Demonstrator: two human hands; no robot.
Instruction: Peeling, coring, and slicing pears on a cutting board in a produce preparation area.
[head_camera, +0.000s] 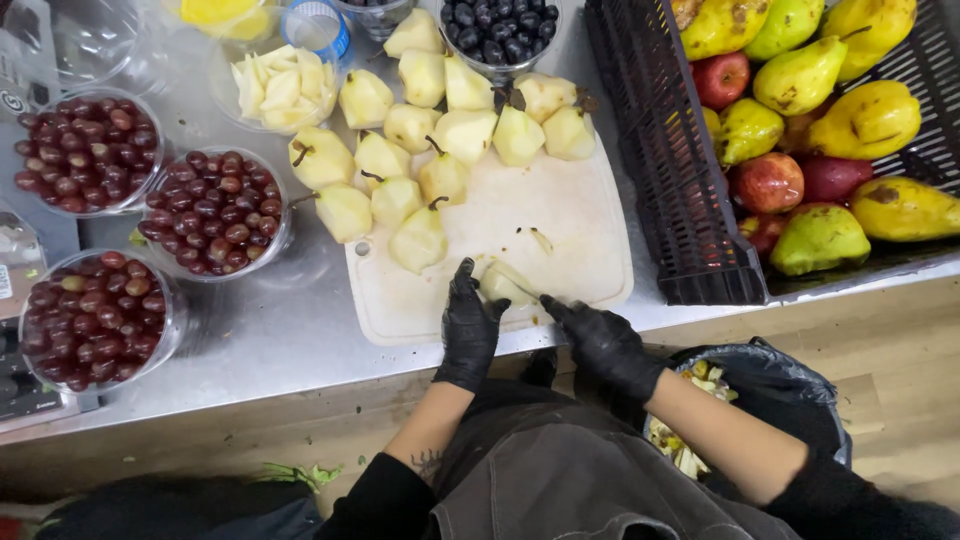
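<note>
Steadying a pale peeled pear piece at the near edge of a white plastic cutting board, the left hand in a black glove presses curled fingers onto the fruit. The right gloved hand is closed around what looks like a small knife, its blade barely visible at the pear. Wet, soft flesh likely makes the piece slippery and easily bruised; a fingertip hold on its sides suits it best. Peeled stemmed pears crowd the board's far side, clear tubs of red grapes alongside.
</note>
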